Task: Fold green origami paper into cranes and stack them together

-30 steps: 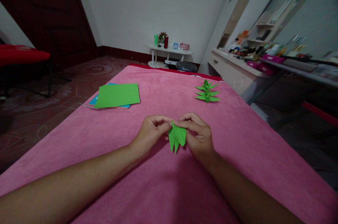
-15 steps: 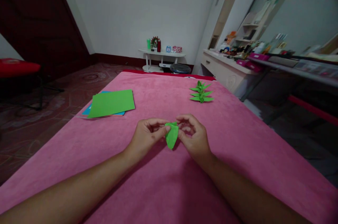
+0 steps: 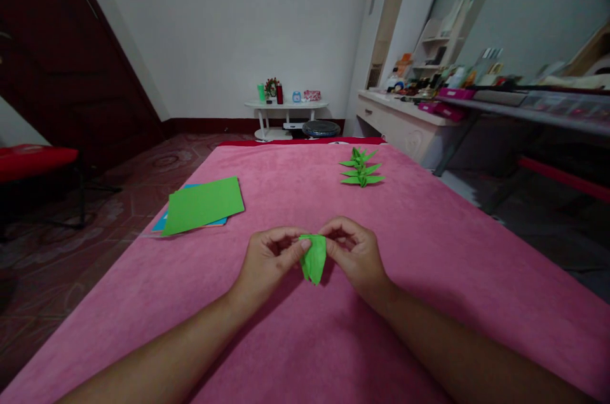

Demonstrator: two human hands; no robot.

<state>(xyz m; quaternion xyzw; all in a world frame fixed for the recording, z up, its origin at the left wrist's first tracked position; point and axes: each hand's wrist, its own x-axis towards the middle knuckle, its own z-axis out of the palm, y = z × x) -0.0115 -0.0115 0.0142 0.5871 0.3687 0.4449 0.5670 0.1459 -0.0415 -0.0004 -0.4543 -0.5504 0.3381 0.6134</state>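
Observation:
A small folded piece of green paper hangs point-down between my two hands, above the pink cloth. My left hand pinches its upper left side, thumb in front and fingers behind. On the upper right edge, my right hand grips it between thumb and fingertips. The fingertips behind the paper are partly hidden. Farther off to the right, several folded green paper pieces with pointed ends sit in a row on the cloth.
A stack of coloured sheets, with a green sheet on top, lies at the left of the cloth. Beyond the far edge stands a small white table. A red stool is at left, a cluttered dresser at right.
The folded paper now hangs with its lower end split into two tips and a straighter top edge. My right fingers have closed in on its upper right corner. The view has tilted slightly.

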